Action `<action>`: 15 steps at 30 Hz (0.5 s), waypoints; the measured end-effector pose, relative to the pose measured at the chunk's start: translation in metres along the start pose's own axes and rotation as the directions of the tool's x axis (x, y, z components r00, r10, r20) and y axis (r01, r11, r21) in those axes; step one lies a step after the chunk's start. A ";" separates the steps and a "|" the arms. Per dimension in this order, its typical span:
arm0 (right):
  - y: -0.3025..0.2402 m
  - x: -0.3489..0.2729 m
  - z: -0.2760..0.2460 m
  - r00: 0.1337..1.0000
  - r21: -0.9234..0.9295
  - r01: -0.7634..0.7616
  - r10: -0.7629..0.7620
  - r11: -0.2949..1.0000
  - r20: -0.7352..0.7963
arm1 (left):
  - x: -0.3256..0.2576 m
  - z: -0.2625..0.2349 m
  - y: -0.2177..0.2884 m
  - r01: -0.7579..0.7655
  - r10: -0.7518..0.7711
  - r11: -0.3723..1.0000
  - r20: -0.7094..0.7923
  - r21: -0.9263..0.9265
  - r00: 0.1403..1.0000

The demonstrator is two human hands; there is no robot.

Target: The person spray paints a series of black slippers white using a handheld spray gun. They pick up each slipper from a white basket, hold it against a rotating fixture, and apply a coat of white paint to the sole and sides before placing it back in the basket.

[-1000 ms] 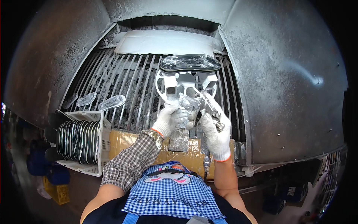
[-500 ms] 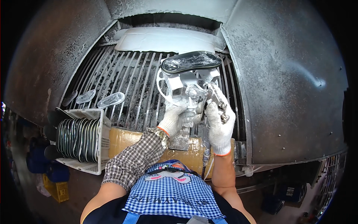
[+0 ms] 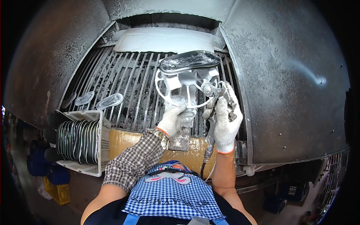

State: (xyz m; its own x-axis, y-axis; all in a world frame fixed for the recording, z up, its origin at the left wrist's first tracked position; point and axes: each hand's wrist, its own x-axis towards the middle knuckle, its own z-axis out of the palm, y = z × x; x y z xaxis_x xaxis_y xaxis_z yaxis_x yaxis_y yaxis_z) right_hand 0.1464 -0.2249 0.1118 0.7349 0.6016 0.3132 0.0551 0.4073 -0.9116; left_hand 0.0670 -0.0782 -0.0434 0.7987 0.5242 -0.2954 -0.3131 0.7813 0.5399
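A black shoe sole (image 3: pixel 189 62), smeared with white, lies flat on top of a white spoked wheel (image 3: pixel 160 88) with blocks on it. My left hand (image 3: pixel 174 120), in a white knit glove, has its fingers closed at the wheel's near rim; some fingertips are hidden. To the right, my gloved right hand (image 3: pixel 227 123) is wrapped round a metal spray gun (image 3: pixel 212 90) caked in white. The gun's head points left, beside the wheel and just nearer than the sole. From its grip a dark hose (image 3: pixel 207 154) runs down toward me.
Metal slats (image 3: pixel 131 78), coated in white, form the work surface. A white basket (image 3: pixel 100 140) packed with upright soles stands at left. Two pale soles (image 3: pixel 110 101) lie behind it. Cardboard (image 3: pixel 122 144) wraps the near edge. Metal booth walls (image 3: pixel 288 93) rise on either side.
My right hand has moved the spray gun slightly right, away from my left hand. The wheel has turned a little, while the sole on it lies almost as before.
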 end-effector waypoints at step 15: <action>-0.003 -0.001 0.000 1.000 0.017 0.001 -0.001 1.000 0.010 | -0.013 0.012 0.010 -0.009 0.008 0.999 0.027 0.041 1.000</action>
State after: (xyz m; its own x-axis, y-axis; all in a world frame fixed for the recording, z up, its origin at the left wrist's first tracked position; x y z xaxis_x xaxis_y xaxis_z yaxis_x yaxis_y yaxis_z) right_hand 0.1457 -0.2265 0.1143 0.7280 0.6081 0.3166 0.0440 0.4194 -0.9067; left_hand 0.0592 -0.0812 -0.0244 0.8097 0.5210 -0.2701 -0.2990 0.7623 0.5741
